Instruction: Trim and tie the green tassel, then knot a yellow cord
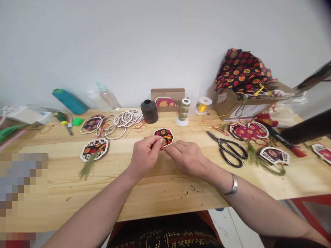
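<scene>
Over the middle of the wooden table [124, 203], both hands meet at a small ornament [164, 133] with black, red-dotted fabric in a pale frame. My left hand [148, 153] pinches its lower left side between thumb and fingers. A yellow cord [169, 138] lies across the ornament's face. My right hand [186, 156] is closed at its lower right edge; what those fingertips grip is too small to make out. Right of that hand lie black-handled scissors [230, 150], blades partly apart. To the left rests a finished-looking ornament [94, 150] with a green tassel [88, 167].
Behind the hands stand a black thread cone [150, 112], a green thread spool [183, 110] and a yellow cord spool [204, 103]. Pale lattice frames [128, 119] lie back left. A cardboard box [227, 103] heaped with patterned fabric [241, 72] stands back right, near more ornaments [274, 155].
</scene>
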Demonstrator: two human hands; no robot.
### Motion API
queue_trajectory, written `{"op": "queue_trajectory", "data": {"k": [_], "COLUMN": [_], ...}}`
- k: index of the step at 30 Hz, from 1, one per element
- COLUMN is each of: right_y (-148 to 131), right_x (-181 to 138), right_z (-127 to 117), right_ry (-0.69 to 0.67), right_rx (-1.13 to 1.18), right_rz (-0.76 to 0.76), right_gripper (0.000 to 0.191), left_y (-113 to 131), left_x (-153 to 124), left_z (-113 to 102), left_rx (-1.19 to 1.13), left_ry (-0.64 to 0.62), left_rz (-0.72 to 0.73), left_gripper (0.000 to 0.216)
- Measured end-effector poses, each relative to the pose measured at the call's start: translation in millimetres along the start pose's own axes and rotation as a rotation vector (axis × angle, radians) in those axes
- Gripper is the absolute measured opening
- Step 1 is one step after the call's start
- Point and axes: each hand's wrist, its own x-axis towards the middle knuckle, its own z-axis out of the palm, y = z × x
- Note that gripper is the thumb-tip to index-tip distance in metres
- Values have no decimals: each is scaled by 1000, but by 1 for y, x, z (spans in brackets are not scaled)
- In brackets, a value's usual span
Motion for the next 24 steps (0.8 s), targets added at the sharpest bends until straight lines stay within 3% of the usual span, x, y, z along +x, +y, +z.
{"op": "queue_trajectory", "data": {"k": [4, 8, 15, 24], "right_y": [-4, -9, -13, -18], "right_x": [-2, -2, 2, 5], "right_z": [-4, -7, -13, -15], "right_ry": [96, 75, 32, 26], "right_rx": [-63, 97, 388, 344], "right_rz": [-153, -275, -152, -156], "right_gripper": [18, 18, 18, 22], "left_y": [-1, 1, 1, 4], "left_x": [-1, -1, -1, -2], "left_z": [1, 2, 5, 5], "left_rx": [7, 20, 150, 185], "left_ry": [-31, -32, 10, 44], "left_rz": [12, -20, 97, 179], "left_gripper": [20, 20, 19, 17]}}
